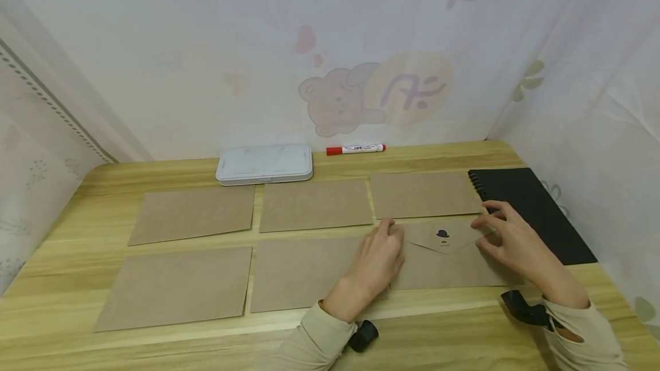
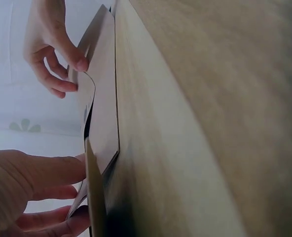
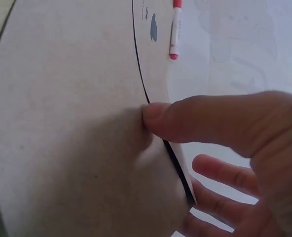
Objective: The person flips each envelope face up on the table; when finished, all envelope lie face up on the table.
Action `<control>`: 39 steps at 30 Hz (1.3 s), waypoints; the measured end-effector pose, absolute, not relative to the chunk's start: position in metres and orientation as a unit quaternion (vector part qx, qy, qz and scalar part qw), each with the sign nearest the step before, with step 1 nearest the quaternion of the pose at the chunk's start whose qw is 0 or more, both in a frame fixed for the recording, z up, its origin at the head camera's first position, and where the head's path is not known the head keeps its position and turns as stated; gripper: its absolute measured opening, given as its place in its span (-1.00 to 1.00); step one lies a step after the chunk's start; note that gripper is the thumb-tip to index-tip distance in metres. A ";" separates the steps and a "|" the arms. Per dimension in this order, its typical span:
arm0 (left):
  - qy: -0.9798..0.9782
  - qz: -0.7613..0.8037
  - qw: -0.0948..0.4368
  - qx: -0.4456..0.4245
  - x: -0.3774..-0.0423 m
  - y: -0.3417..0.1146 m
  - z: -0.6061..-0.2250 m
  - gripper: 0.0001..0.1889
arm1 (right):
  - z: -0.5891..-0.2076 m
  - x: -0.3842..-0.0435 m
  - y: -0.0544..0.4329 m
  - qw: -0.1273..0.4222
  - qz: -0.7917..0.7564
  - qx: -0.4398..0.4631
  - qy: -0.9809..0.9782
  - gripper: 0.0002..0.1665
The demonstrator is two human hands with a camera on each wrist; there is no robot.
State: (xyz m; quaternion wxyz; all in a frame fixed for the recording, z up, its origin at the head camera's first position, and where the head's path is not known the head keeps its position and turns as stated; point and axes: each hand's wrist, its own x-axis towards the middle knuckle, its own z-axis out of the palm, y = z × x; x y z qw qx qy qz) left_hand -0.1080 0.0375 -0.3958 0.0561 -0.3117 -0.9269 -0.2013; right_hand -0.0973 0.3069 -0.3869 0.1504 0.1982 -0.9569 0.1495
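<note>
A brown kraft envelope point(image 1: 443, 271) lies at the front right, its pointed flap point(image 1: 435, 235) facing up and printed with a small black hat. At its left end, my left hand point(image 1: 372, 262) pinches the edge, thumb and fingers bent about it in the left wrist view. My right hand point(image 1: 523, 245) holds the upper right part. In the right wrist view, the right thumb point(image 3: 170, 121) presses on the envelope front by the flap's edge, with the other fingers behind. A narrow dark gap shows under the flap there.
Several more brown envelopes point(image 1: 196, 216) lie flap-side hidden in two rows on the wooden table point(image 1: 206, 348). A black spiral notebook point(image 1: 536, 210) lies right of them. Behind stand a pale flat case point(image 1: 265, 162) and a red-capped marker point(image 1: 356, 149), near the curtain point(image 1: 232, 44).
</note>
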 end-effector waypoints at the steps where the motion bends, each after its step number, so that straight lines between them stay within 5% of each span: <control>1: -0.928 -0.198 0.058 -0.311 -0.108 0.037 -0.396 -0.73 | -0.387 -0.097 0.307 0.152 0.151 0.199 -0.956 -0.63; 15: -0.941 -0.154 0.074 -0.291 -0.108 0.037 -0.394 -0.66 | -0.397 -0.105 0.308 0.189 0.142 0.221 -0.946 -0.65; 28: -0.946 -0.130 0.084 -0.286 -0.111 0.034 -0.392 -0.78 | -0.393 -0.104 0.309 0.130 0.142 0.179 -0.965 -0.83; 39: -0.941 -0.206 0.118 -0.240 -0.123 0.020 -0.365 -0.63 | -0.379 -0.100 0.316 0.117 0.156 0.176 -0.965 -0.68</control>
